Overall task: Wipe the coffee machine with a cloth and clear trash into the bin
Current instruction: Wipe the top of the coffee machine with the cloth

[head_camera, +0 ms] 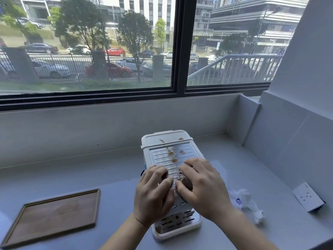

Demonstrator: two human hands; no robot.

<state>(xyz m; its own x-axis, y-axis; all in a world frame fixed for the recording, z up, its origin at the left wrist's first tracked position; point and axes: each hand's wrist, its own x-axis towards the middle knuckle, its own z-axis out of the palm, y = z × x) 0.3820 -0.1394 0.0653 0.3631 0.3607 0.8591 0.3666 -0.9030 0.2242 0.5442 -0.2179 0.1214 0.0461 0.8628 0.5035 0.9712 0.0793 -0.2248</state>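
Coffee machine (pixel 169 145), white, mid-bench (pixel 108 179) below the window: brown stains (pixel 172 154) show on the far part of its ribbed top, so wiping is judged barely begun. The cloth (pixel 183 179) sits bunched on the near part under the right hand (pixel 201 184), whose grip curls round it; the left hand (pixel 153 193) lies curled alongside, its grip on the cloth not determinable. Crumpled white trash (pixel 246 201) lies uncollected just right, no bin in view; wooden tray (pixel 54 215) well left, socket block (pixel 309 197) and side wall right, open bench between.

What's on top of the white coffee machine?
Brown stains on the coffee machine, and both hands: the right hand grips a brownish cloth, the left hand rests beside it. What lies under the hands is covered.
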